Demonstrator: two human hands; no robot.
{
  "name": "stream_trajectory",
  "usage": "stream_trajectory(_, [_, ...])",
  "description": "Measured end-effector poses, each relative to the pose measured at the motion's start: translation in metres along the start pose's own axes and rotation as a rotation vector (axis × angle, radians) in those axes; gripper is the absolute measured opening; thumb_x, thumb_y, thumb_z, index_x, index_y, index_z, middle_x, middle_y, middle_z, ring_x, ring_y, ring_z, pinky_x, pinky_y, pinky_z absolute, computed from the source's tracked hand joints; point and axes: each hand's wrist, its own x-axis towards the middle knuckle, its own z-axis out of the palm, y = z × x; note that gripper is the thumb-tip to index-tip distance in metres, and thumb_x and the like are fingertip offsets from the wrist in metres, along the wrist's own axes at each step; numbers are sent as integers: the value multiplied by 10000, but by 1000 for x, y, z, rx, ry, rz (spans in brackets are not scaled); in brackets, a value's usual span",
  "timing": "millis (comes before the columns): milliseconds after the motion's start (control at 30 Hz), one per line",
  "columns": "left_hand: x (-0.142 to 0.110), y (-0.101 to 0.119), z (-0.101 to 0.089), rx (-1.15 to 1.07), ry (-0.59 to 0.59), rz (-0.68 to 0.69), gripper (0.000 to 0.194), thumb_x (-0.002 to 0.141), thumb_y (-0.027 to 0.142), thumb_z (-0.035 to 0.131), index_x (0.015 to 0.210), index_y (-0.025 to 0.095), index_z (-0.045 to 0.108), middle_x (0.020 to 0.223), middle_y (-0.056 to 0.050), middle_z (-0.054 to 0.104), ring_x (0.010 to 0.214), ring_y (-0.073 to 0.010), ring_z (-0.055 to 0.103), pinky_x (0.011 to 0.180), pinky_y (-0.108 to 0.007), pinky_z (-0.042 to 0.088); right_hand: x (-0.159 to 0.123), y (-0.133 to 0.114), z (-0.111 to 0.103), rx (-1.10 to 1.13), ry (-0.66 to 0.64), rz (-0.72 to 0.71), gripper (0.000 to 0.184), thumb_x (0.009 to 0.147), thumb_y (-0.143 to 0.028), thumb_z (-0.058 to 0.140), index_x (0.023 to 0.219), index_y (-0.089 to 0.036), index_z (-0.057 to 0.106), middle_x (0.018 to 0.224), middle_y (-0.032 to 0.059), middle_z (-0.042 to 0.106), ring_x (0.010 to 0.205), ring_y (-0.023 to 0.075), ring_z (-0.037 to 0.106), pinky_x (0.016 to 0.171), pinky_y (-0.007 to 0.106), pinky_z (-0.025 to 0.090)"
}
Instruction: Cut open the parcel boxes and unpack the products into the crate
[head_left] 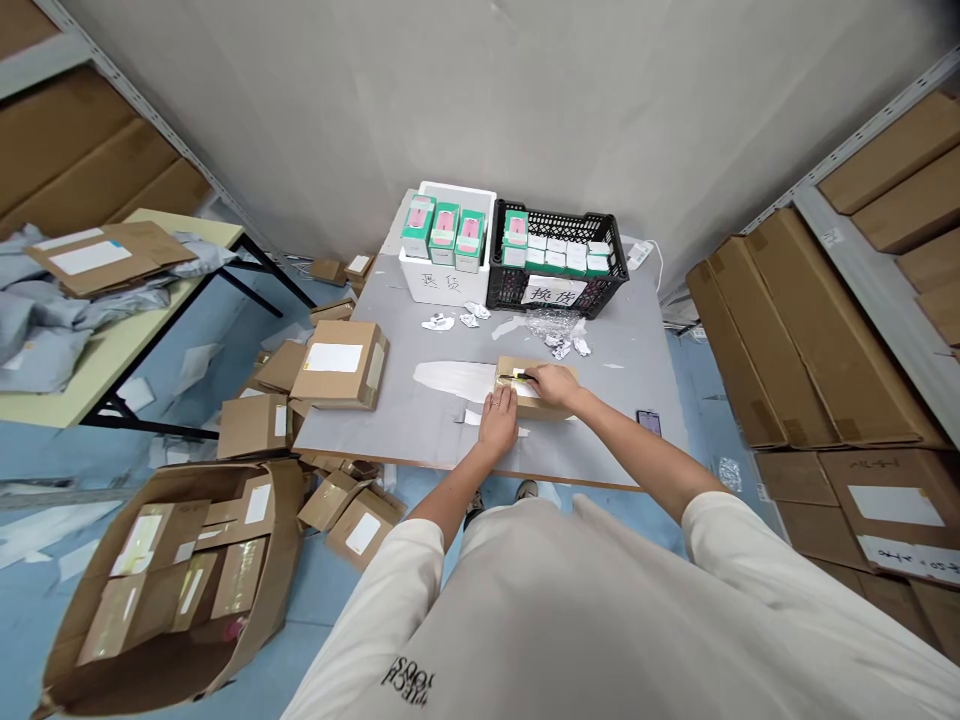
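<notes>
A small brown cardboard box (536,408) with a white label on top lies on the grey table (390,435). My right hand (553,384) is closed around a utility knife (517,377), dark with a bit of yellow, whose tip points left over the box's top. Against the box's near left corner rests my left hand (500,420), fingers stretched out and pressing on the cardboard. A pale strip of paper or worn surface (454,378) stretches left of the box.
Behind stand a white bin (442,285) and a black crate (555,295), both holding green-and-white boxes. Another carton (337,365) sits at the table's left. Crumpled paper (559,345) and a phone (649,422) lie about. A large open carton (262,590) of boxes stands on the floor.
</notes>
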Motion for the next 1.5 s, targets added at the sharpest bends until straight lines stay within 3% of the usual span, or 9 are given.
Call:
stream_trajectory(567, [-2, 3, -4, 26, -12, 0, 813, 851, 185, 510, 1622, 97, 268, 1664, -190, 338, 1581, -309, 228, 1280, -505, 182, -1, -8, -6, -65, -15, -31, 389, 1061, -283, 401, 1353, -192, 641, 1227, 170, 728, 1132, 284, 687, 930, 337, 472])
stream_trajectory(733, [-1, 4, -3, 45, -8, 5, 813, 850, 204, 517, 1617, 86, 275, 1668, -198, 327, 1583, -320, 218, 1280, -517, 171, -3, -12, -5, -101, -4, -24, 350, 1020, -193, 448, 1310, -150, 640, 1185, 187, 736, 1104, 286, 701, 939, 341, 472])
stream_trajectory(967, [-1, 4, -2, 69, -5, 14, 798, 853, 205, 512, 1604, 48, 294, 1666, -209, 323, 1578, -325, 224, 1282, -515, 173, -6, -15, -5, -88, -14, -8, 330, 1023, -196, 457, 1283, -148, 654, 1188, 200, 737, 1102, 284, 711, 931, 341, 483])
stream_trajectory(1500, [-4, 6, -7, 90, -19, -1, 854, 839, 178, 523, 1640, 126, 231, 1681, -180, 313, 1579, -321, 233, 1271, -545, 186, -22, 18, -1, -91, -35, 39, 350, 993, -168, 483, 1269, -173, 699, 1210, 198, 729, 1128, 293, 695, 968, 375, 463])
